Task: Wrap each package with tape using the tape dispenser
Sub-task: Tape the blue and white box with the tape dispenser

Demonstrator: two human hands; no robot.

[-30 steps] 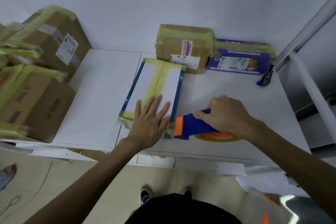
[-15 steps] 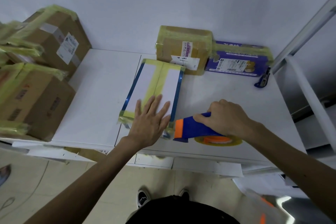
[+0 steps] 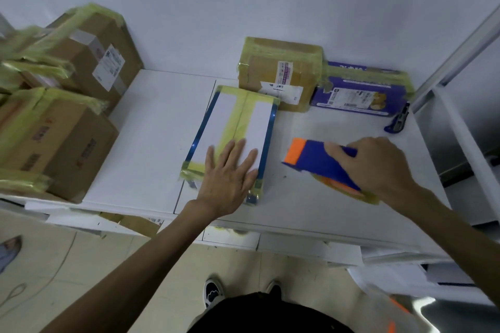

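A flat white package (image 3: 257,121) with blue edges lies on the white table (image 3: 151,143), with yellowish tape along its middle and across both ends. My left hand (image 3: 230,173) presses flat on its near end, fingers spread. To the right, my right hand (image 3: 376,167) grips a blue and orange tape dispenser (image 3: 313,162) with a yellowish tape roll, held a little apart from the package's right edge.
A taped brown box (image 3: 281,73) and a taped purple box (image 3: 362,92) stand against the back wall. Several taped cardboard boxes (image 3: 54,116) are stacked at the left. A small blue cutter (image 3: 397,121) lies at the right, beside a white frame (image 3: 460,67).
My right hand has pulled the tape dispenser away from the package's near right corner, to the right and up. My left hand stays flat on the package.
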